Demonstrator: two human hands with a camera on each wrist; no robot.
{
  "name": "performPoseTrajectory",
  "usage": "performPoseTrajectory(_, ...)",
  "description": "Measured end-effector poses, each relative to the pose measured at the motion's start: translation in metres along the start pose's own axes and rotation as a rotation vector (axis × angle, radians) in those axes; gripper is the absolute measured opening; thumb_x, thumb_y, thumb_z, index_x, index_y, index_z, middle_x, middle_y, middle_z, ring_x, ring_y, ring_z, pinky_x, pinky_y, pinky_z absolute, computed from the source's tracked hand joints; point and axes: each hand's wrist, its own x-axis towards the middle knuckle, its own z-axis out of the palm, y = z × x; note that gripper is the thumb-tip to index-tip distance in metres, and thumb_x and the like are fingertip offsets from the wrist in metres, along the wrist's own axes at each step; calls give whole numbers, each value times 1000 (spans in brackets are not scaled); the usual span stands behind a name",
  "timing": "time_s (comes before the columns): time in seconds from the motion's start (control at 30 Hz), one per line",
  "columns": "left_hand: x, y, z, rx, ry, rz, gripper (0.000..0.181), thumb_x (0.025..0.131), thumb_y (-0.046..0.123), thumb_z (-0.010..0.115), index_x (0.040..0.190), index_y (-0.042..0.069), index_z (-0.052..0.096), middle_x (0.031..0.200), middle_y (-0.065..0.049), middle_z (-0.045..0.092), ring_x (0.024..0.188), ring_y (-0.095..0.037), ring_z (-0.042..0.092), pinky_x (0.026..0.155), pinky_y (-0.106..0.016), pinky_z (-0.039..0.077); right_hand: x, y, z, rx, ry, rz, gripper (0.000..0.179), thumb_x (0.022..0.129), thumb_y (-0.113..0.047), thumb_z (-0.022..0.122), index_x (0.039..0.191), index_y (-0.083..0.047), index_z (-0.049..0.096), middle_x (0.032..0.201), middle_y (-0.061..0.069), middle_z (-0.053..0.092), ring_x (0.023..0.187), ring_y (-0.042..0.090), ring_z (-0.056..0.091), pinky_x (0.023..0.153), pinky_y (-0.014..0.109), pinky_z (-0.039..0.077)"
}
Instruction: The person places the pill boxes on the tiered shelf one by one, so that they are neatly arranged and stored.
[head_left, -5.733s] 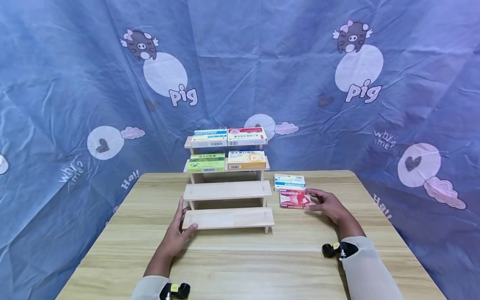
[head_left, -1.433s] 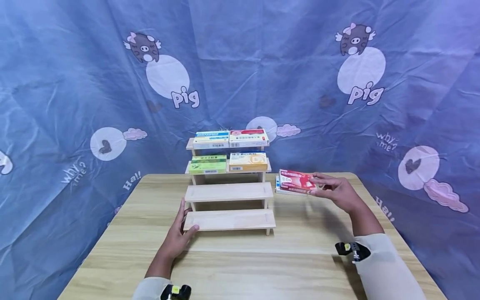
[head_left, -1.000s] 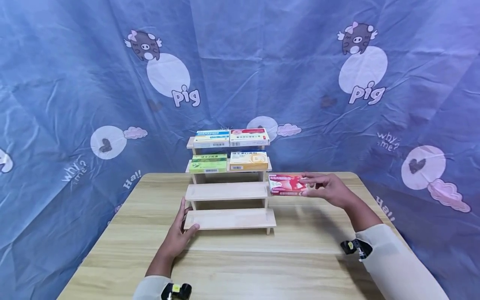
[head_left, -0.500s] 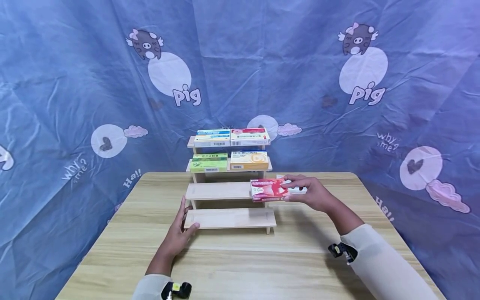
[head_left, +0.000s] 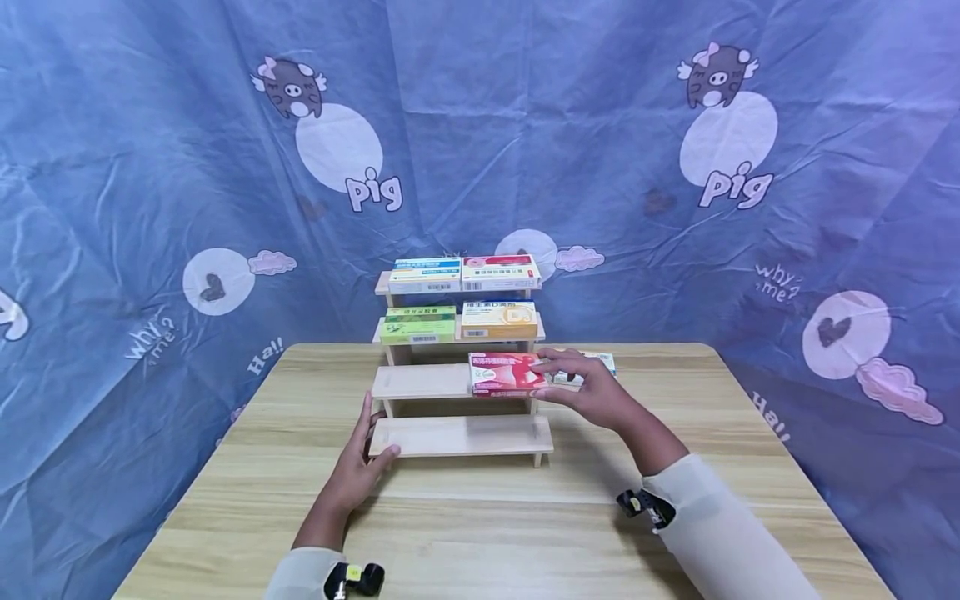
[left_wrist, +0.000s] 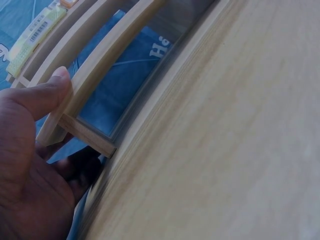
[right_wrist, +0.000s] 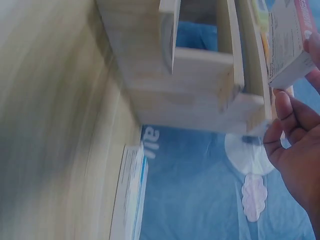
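My left hand [head_left: 358, 462] grips the left end of a pale wooden stepped rack [head_left: 457, 436] at its lowest step; in the left wrist view the thumb lies over that step, with fingers below. With my right hand [head_left: 592, 392] I pinch a red medicine box [head_left: 502, 372] by its right end. The box overlaps the right half of the second-lowest step in the head view. In the right wrist view its white end [right_wrist: 292, 70] shows beside the rack. Partly hidden behind the right hand, a white-and-blue medicine box [head_left: 600, 362] lies on the table.
On the top step sit a blue-and-white box [head_left: 425, 275] and a red-and-white box [head_left: 500, 273]. Below them are a green box [head_left: 417, 326] and a white-and-orange box [head_left: 498, 321]. The wooden table [head_left: 480, 533] ends at a blue printed curtain [head_left: 600, 167].
The red box was lifted off the table, passed over the white-and-blue box and moved left to the second-lowest step. The left hand stayed on the rack.
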Motion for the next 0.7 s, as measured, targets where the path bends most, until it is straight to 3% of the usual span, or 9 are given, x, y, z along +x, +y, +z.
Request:
performPoseTrajectory(0.2,0,0,0,-1,2,4,105,108,15,70,177,26,-8,173,-30,34,154,-54,45,104,-12,46,8,-11,17,22,-25,-45,39,95,-17,86,134,-13,80,160,20,60,154,49,49,119,74,41)
performPoseTrajectory(0.4,0,0,0,-2,5,6,105,108,15,70,177,30,-8,173,-30,35,153,-54,47,103,-13,47,14,-18,31,28,-31,-34,43,97,-21,85,138,-15,78,163,17,59,160,48,41,125,75,32)
performPoseTrajectory(0.57,-1,0,0,13,8,-12,106,107,18,71,177,32,-8,174,-29,34,155,-53,45,104,-11,43,17,-20,41,10,-15,-56,43,98,-22,84,139,-13,77,162,18,59,158,49,43,124,76,33)
performPoseTrajectory(0.7,-1,0,1,17,7,-17,105,108,18,71,177,32,-7,175,-27,34,155,-52,45,111,-20,46,20,-26,50,-34,-6,-55,42,98,-24,84,138,-15,78,162,18,59,158,51,42,124,78,31)
